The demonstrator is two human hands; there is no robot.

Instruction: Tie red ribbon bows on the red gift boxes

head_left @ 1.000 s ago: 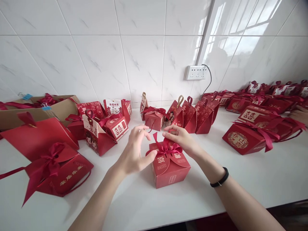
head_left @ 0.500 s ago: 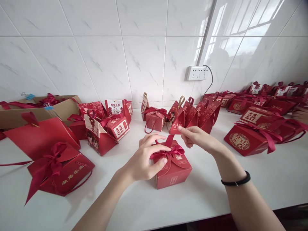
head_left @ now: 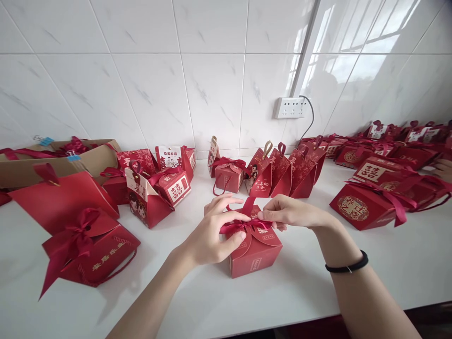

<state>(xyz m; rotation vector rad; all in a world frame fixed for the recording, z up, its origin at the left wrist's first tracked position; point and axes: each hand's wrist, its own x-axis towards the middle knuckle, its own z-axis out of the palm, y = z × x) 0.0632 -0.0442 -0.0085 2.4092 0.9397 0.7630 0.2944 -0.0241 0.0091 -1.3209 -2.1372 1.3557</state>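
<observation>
Both hands (head_left: 213,231) flank the bow (head_left: 260,225) atop the red box (head_left: 257,258)

Bow (head_left: 259,225) partly behind L hand (head_left: 209,235), ctr unclear

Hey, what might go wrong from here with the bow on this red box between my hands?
One: your right hand has its fingers at the ribbon bow, so an uneven tug might skew or loosen it. Two: your left hand reaches over the box, so pressing down could crease the curved top flaps under the ribbon.
</observation>
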